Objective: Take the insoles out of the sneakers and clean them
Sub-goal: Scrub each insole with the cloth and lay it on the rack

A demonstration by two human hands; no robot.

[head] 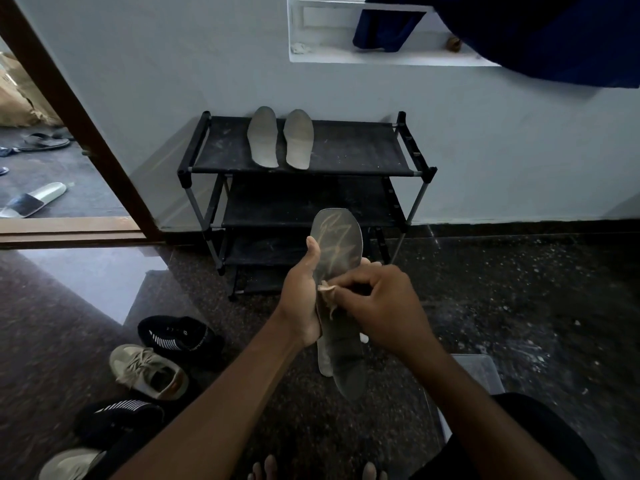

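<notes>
We hold 1 dark insole [337, 271] upright in front of us. Our left hand [300, 299] is wrapped around its left edge at mid-length, thumb lying up along the face. Our right hand [377, 303] is clenched on a small pale cloth [327, 296] and presses it against the insole face just beside the left-hand grip. A second insole edge appears to show behind the first, below the grip; we cannot tell whether it is a separate piece.

Risks, as we judge them:
- The insole is thin and gripped on 1 edge only. Hard wiping pressure above the grip could fold the toe end back.
- The heel end hangs unsupported below the grip. A loosened left hand would let it slide to the floor [519, 306], which looks dusty, and re-soil it.
- The cloth is small and bunched. It may slip from the fingers or merely spread the dust.

Holders and contents:
- The shoe rack [408, 168], beyond the grip, carries 2 grey insoles [280, 138] side by side on its top shelf. The lower shelves look bare.
- The sneakers [149, 370], below and left of the grip, include 1 pale sneaker whose opening faces us; its interior is too dark to judge.
- A pale box edge [479, 370] sits below and right of the grip; contents hidden.
</notes>
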